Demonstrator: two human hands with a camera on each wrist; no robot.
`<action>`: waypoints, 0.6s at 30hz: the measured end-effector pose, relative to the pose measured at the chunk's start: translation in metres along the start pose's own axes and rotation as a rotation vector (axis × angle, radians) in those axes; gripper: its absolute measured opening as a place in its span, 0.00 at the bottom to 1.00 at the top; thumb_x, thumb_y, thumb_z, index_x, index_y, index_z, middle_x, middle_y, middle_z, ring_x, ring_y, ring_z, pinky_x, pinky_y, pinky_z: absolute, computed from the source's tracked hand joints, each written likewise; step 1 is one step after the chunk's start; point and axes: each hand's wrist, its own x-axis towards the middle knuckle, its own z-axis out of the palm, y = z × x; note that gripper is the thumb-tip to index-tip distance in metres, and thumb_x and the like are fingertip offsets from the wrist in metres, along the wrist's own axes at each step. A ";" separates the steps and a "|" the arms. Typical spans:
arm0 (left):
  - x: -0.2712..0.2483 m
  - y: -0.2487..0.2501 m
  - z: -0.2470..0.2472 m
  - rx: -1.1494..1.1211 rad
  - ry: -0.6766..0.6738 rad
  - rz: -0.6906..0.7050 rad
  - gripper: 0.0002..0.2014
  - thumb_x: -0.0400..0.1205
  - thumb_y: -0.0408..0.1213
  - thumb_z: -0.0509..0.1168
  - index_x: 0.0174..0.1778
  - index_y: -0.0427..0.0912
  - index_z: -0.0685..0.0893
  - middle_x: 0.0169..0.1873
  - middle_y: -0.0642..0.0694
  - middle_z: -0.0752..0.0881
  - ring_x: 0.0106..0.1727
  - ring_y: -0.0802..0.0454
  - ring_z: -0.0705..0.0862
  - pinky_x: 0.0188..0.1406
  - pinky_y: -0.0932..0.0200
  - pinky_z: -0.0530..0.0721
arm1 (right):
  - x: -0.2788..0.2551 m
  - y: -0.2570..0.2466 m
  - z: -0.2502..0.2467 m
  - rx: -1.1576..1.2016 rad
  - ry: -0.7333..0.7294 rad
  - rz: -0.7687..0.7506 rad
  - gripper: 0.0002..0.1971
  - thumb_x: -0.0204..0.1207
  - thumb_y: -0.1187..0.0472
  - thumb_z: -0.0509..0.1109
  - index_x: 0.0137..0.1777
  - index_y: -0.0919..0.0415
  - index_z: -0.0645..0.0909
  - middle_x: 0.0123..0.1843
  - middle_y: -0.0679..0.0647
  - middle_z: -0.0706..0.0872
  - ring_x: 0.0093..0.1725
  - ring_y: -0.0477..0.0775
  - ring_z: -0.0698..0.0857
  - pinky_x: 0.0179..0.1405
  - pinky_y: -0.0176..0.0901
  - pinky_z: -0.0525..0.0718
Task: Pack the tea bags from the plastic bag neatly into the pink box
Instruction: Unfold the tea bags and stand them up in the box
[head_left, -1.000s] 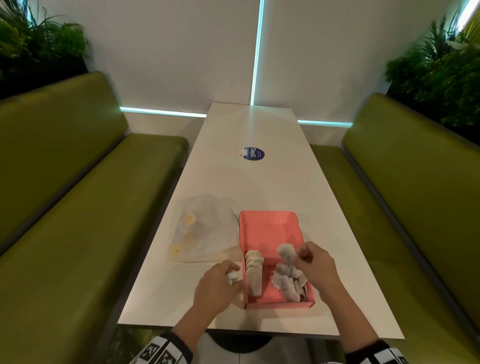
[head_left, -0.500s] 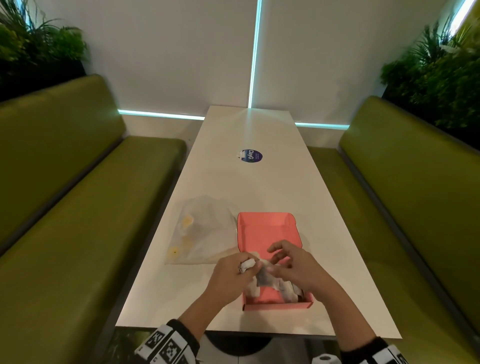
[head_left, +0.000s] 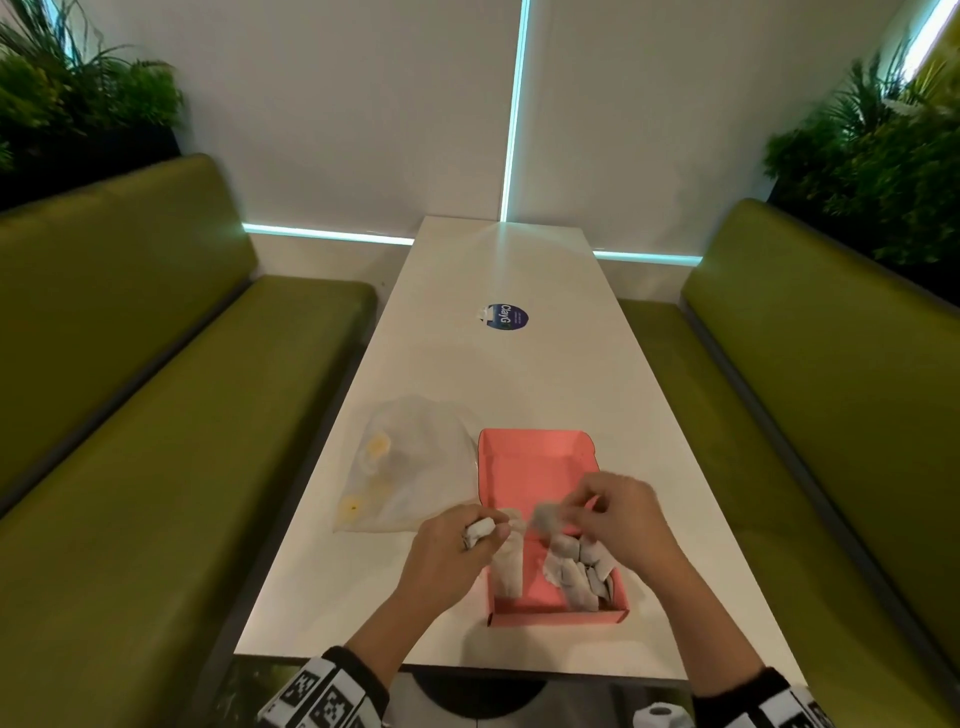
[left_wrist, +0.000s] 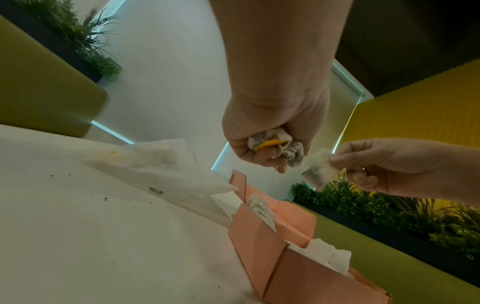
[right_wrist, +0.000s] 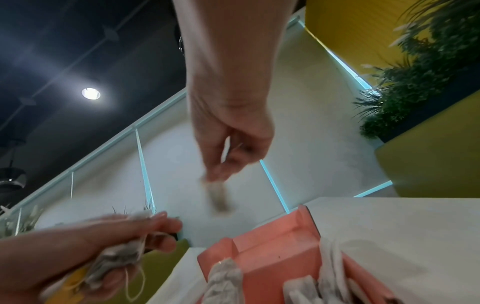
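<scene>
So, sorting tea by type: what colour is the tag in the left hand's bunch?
Yellow tag, clearest in the left wrist view.

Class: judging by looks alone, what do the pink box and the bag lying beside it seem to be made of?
Pink open-topped box: probably matte cardboard, since it shows creased fold lines, thin flat walls and no shine.
Clear crumpled bag: probably thin plastic film, translucent and wrinkled, with yellow tags showing through.

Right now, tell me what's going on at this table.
A person is packing tea bags into the open pink box on the white table. The left hand grips a bunched handful of tea bags; the right hand pinches a single tea bag above the box. Several bags already sit inside, and the plastic bag lies left of it.
</scene>
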 end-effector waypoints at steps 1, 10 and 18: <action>0.000 0.000 0.001 0.003 0.004 0.000 0.07 0.79 0.43 0.70 0.50 0.48 0.88 0.45 0.56 0.88 0.45 0.59 0.87 0.49 0.58 0.85 | 0.001 0.002 0.000 -0.027 0.114 -0.008 0.16 0.67 0.69 0.78 0.26 0.52 0.80 0.28 0.41 0.83 0.26 0.32 0.80 0.31 0.26 0.75; -0.004 0.015 0.004 -0.169 -0.126 0.007 0.15 0.76 0.52 0.67 0.59 0.61 0.82 0.51 0.67 0.85 0.50 0.70 0.84 0.43 0.71 0.81 | -0.003 0.004 0.000 0.325 -0.061 0.150 0.06 0.65 0.70 0.80 0.33 0.66 0.84 0.30 0.58 0.83 0.23 0.49 0.75 0.20 0.37 0.74; -0.002 0.011 0.011 -0.111 -0.130 0.029 0.17 0.76 0.38 0.73 0.26 0.63 0.80 0.19 0.62 0.74 0.24 0.64 0.70 0.27 0.71 0.68 | -0.005 0.002 0.000 0.274 -0.229 0.158 0.07 0.69 0.71 0.76 0.42 0.60 0.85 0.33 0.49 0.85 0.22 0.50 0.76 0.23 0.37 0.76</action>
